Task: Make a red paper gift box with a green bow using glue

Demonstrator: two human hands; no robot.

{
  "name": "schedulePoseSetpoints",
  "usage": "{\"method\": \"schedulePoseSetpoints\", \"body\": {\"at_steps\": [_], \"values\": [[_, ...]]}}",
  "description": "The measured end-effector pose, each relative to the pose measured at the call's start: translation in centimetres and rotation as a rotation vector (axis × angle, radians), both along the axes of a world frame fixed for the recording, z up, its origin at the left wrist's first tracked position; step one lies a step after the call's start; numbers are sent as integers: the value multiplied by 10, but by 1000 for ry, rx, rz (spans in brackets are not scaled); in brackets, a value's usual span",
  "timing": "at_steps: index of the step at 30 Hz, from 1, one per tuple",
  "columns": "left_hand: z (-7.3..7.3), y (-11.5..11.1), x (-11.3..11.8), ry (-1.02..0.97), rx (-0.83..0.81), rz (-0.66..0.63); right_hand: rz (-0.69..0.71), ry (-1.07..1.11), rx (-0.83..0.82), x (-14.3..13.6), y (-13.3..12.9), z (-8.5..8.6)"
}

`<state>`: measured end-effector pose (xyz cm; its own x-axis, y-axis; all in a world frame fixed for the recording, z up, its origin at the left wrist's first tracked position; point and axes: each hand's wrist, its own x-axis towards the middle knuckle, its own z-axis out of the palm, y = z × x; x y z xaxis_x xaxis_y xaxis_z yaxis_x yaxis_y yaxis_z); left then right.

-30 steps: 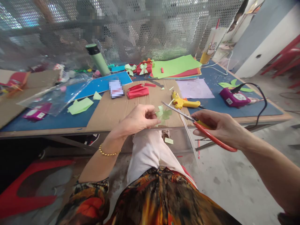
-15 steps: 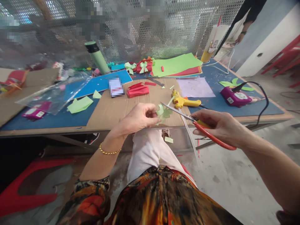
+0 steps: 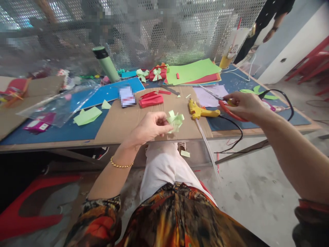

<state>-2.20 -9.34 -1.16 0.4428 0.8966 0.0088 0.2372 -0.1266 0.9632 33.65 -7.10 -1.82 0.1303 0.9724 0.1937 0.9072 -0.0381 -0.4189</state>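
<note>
Pinched between the fingers of my left hand [image 3: 151, 128] is a light green paper bow [image 3: 175, 120], above the front of a cardboard sheet [image 3: 120, 123]. My right hand [image 3: 243, 106] is closed on red-handled scissors [image 3: 232, 111] over the right part of the table, their blades pointing up and left above a pale purple paper [image 3: 209, 96]. Between the hands a yellow glue gun [image 3: 202, 111] lies on the cardboard, its clear glue stick hanging past the table edge. A folded red paper piece [image 3: 151, 99] rests behind my left hand.
Green and red sheets [image 3: 192, 70] lie at the back beside red bundles with green bows. A green bottle [image 3: 106, 63] stands back left, and a drink cup [image 3: 232, 46] back right. A black cable hangs off the front edge. Another person stands at the upper right.
My right hand has carried the scissors away from the bow, up and to the right. My left hand still holds the bow, now more fully visible. The person at the upper right has shifted.
</note>
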Motion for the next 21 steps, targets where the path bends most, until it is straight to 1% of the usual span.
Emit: {"method": "schedulePoseSetpoints", "body": {"at_steps": [1,3,5,7,8,9,11,12,13,15,16,18,21], "values": [[-3,4,-1,-18,-2,24,-29,-50,-72,5,11,2],[-8,12,-2,-37,-31,74,-22,-188,-195,12,28,5],[-11,20,-3,-6,-71,118,47,-339,-265,15,37,7],[-13,26,-4,85,-44,172,101,-480,-301,15,39,10],[-13,29,-4,158,7,203,110,-546,-287,12,36,12],[-13,30,-5,247,71,230,112,-599,-238,9,33,13],[-12,33,-6,455,185,259,148,-635,-83,-2,22,14],[-12,33,-6,555,222,256,203,-606,-11,-9,16,13],[-11,33,-6,640,248,246,286,-563,24,-16,11,11],[-10,31,-5,754,291,224,451,-485,-13,-28,1,4],[-10,29,-5,792,314,215,501,-473,-47,-33,-1,-1],[-7,25,-5,854,340,212,507,-493,-72,-38,-4,-11],[2,17,-9,938,354,235,446,-546,-47,-40,-1,-19]]}}
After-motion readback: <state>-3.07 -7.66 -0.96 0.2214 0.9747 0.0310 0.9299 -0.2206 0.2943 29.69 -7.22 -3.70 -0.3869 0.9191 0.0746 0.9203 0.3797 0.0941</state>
